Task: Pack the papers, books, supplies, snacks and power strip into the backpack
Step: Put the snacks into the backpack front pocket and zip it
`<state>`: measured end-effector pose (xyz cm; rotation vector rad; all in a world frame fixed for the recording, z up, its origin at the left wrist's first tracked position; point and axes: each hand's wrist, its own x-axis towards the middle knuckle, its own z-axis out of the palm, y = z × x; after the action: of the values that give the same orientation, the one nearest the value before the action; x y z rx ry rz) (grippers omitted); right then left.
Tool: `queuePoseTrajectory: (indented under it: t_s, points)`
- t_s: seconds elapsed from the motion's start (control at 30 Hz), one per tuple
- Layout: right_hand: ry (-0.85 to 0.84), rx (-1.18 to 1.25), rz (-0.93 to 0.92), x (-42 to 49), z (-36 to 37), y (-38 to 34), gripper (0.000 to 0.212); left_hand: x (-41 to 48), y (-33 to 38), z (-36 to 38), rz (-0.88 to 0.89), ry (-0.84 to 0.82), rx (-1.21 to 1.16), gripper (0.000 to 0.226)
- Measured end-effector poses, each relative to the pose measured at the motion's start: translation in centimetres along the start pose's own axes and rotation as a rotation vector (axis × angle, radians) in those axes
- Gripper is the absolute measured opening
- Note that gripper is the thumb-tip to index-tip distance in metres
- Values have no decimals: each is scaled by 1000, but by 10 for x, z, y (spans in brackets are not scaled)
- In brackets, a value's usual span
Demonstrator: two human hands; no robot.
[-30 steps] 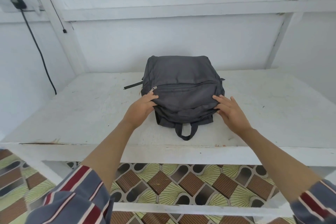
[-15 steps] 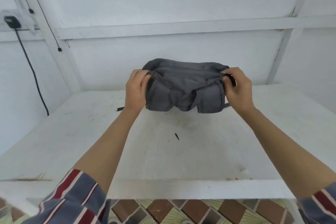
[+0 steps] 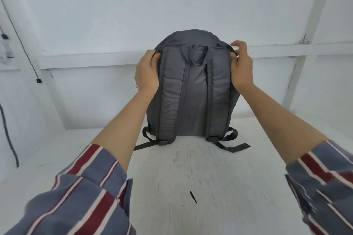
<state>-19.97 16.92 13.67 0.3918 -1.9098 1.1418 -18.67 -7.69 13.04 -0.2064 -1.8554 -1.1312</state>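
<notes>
A dark grey backpack (image 3: 193, 89) stands upright near the back of the white table (image 3: 191, 187), its padded shoulder straps and top loop facing me. My left hand (image 3: 147, 71) grips its upper left edge, thumb in front and fingers behind. My right hand (image 3: 240, 66) holds the upper right edge with the thumb pressed on the fabric and the fingers curled over the top. Loose strap ends trail on the table at both lower corners. No papers, books, supplies, snacks or power strip are in view.
A white wall with horizontal and vertical battens rises right behind the backpack. A black cable (image 3: 11, 25) runs down the wall at the far left. A small dark sliver (image 3: 193, 196) lies on the table in front of me.
The backpack went from lying flat near the front edge to lifted and bunched, then to standing upright at the back with its straps toward me. Both hands moved up to its top corners.
</notes>
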Motion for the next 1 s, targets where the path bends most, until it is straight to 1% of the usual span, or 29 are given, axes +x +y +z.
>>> queuePoseTrajectory:
  t_s: [0.07,0.1,0.17,0.3,0.47,0.53,0.6,0.63,0.7,0.73,0.77,0.8,0.83,0.87,0.9,0.97,1.0]
  points:
    - [-16,-7,63,15,8,5,29,15,-2,10,-71,12,38,10]
    - [-20,-12,75,22,12,9,28,23,-3,14,-95,10,61,10]
    - [-22,-20,75,36,20,17,25,37,-9,21,-89,0,89,13]
    - [-20,11,75,61,36,37,21,58,-23,33,-60,-33,-1,10]
    - [-15,43,92,88,55,60,19,81,-44,47,-66,-93,-28,19]
    - [11,55,122,96,62,66,20,85,-56,51,-62,-191,36,26]
    - [36,59,150,103,70,74,23,85,-69,54,-68,-295,173,35]
    - [39,10,158,106,73,77,25,83,-74,55,-94,-320,254,39]
    - [16,-200,183,113,78,83,28,80,-80,56,-143,-302,388,43]
    - [-10,-236,222,116,78,87,29,79,-81,56,-147,-279,426,44]
    - [-53,-188,264,117,77,88,32,79,-80,56,-142,-254,429,44]
    - [-95,-64,302,117,76,88,34,79,-80,55,-130,-231,394,44]
    - [-114,101,348,112,72,87,30,78,-80,54,-107,-210,332,44]
    - [-94,263,379,104,67,87,22,74,-81,53,-78,-192,262,43]
    - [-41,364,381,94,60,87,27,66,-83,51,-53,-177,192,41]
    - [17,435,325,62,48,89,41,38,-96,47,-32,-169,65,35]
    - [-4,438,285,42,46,92,46,20,-105,45,-36,-197,27,34]
